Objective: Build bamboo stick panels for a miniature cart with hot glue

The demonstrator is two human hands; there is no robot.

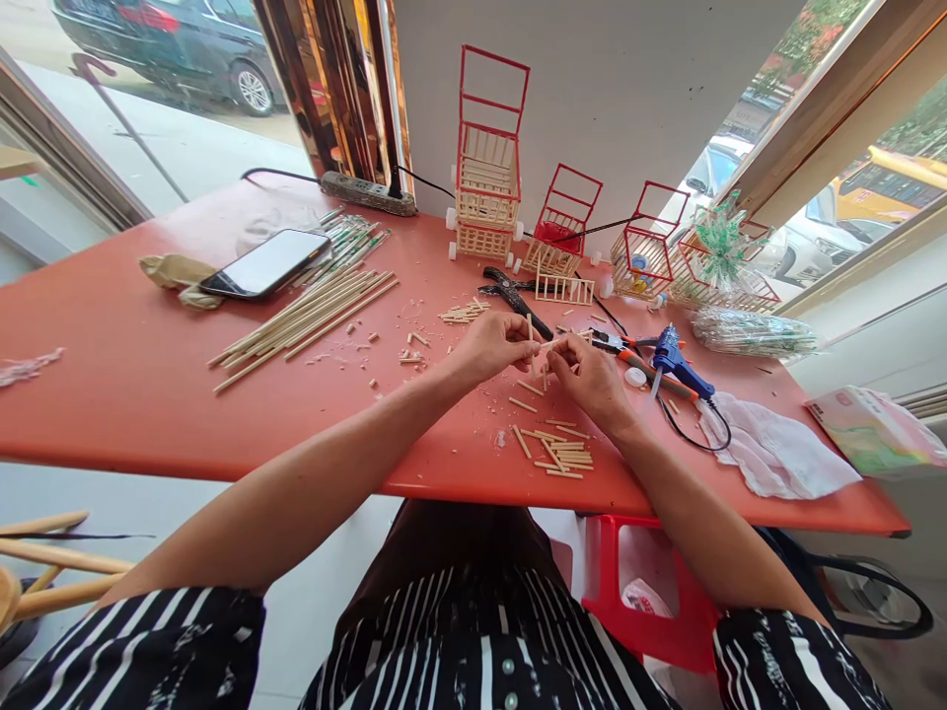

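Across the whole view runs a red worktop (110, 394), set against a white wall and windows. Along its far edge stand small carts built of sticks with red wire frames, the tallest cart (488, 168) at the middle and lower ones to its right. Left of centre lies a loose bundle of long bamboo sticks (311, 316), with a dark phone (266, 262) resting just behind it on crumpled paper. At the right end a white cloth (776, 454) lies beside a blue glue gun (677, 363), whose black cord loops over the cloth's edge. Black pliers (510, 294) lie near a small ladder-like stick panel (563, 289). Close to the near edge sits a pile of short cut sticks (558, 454), and shavings are scattered about it. Above that pile the left hand (492, 345) and the right hand (588, 380) meet, fingertips almost touching, both pinched on a thin short stick (546, 344) held between them just over the worktop; another stick stands upright in the left hand's fingers.
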